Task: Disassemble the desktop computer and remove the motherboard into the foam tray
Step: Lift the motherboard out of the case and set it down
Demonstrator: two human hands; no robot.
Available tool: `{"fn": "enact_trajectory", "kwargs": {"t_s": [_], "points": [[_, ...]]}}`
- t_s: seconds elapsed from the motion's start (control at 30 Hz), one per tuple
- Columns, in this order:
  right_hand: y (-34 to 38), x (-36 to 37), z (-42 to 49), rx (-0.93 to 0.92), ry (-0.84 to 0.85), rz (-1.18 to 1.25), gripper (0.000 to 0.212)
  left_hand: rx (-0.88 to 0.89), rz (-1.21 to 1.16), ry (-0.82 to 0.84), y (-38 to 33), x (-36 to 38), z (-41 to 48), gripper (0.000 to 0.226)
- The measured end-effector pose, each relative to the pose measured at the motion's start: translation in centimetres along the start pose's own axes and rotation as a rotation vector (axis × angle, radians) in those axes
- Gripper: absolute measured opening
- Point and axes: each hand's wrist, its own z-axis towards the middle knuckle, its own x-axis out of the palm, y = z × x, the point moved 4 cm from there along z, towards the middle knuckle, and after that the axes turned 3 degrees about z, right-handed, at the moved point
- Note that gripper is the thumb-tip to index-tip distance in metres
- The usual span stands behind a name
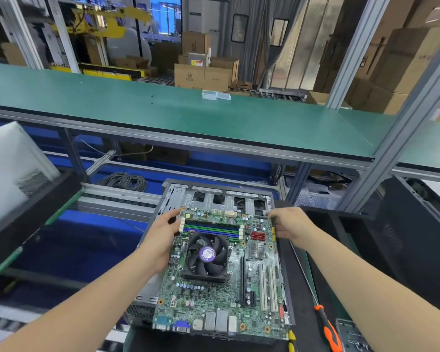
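Over the open case (206, 196), my left hand (165, 232) and right hand (290, 224) grip the motherboard (208, 295) by its far side edges. It looks lifted free, so only stowing it remains.

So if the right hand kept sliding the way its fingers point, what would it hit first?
The motherboard, most likely: the right hand grips its far right edge, fingers pointing across it toward the left hand.
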Motion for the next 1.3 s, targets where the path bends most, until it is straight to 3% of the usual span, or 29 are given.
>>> {"fn": "enact_trajectory", "kwargs": {"t_s": [0.1,0.17,0.27,0.37,0.43,0.5,0.57,0.63,0.7,0.73,0.83,0.93,1.1,1.2,1.3], "points": [[-0.3,0.3,-0.8,0.149,0.129,0.271,0.011,0.01,0.017,-0.008,-0.9,-1.2,-0.2,0.033],[-0.5,0.2,-1.1,0.131,0.183,0.267,0.017,0.013,0.007,-0.011,-1.5,-2.2,-0.4,0.036],[-0.4,0.6,-1.5,0.015,0.32,-0.055,0.022,0.015,-0.019,-0.042,-2.3,-4.0,-0.5,0.04],[-0.9,2.2,-2.7,-0.095,0.47,-0.544,0.013,-0.005,-0.083,-0.051,-3.3,-5.8,-0.7,0.037],[-1.2,3.5,-3.3,-0.148,0.504,-0.903,0.012,-0.02,-0.142,-0.045,-4.0,-6.5,-0.8,0.035],[-1.0,4.3,-3.7,-0.137,0.477,-1.066,0.011,-0.034,-0.187,-0.045,-4.4,-7.0,-0.7,0.036],[-0.1,4.5,-3.7,-0.186,0.367,-0.939,0.006,-0.036,-0.189,-0.044,-4.7,-7.0,-0.5,0.039],[1.1,3.6,-3.5,-0.125,0.239,-0.441,0.028,-0.02,-0.149,-0.064,-4.7,-6.6,0.0,0.042],[1.6,3.1,-4.4,0.052,0.286,-0.035,0.047,-0.019,-0.106,-0.071,-4.3,-5.7,0.5,0.042],[1.7,2.8,-4.9,0.105,0.338,0.017,0.055,-0.032,-0.092,-0.063,-4.1,-5.1,0.7,0.042],[0.7,1.9,-5.8,0.115,0.339,-0.154,0.077,-0.083,-0.073,-0.029,-3.3,-2.3,1.0,0.039],[-1.6,1.0,-6.3,0.12,0.225,-0.243,0.074,-0.132,-0.056,0.001,-2.0,-0.2,1.2,0.039],[-3.2,0.2,-6.0,0.094,0.119,-0.163,0.045,-0.172,0.003,-0.034,-0.2,0.1,2.6,0.032],[-3.7,0.7,-5.6,0.064,0.071,-0.225,0.029,-0.126,0.093,-0.007,0.0,0.2,2.7,0.02],[-3.4,1.3,-5.2,0.039,0.035,-0.325,0.015,-0.048,0.166,-0.094,-0.1,-0.5,2.7,0.015]]}}
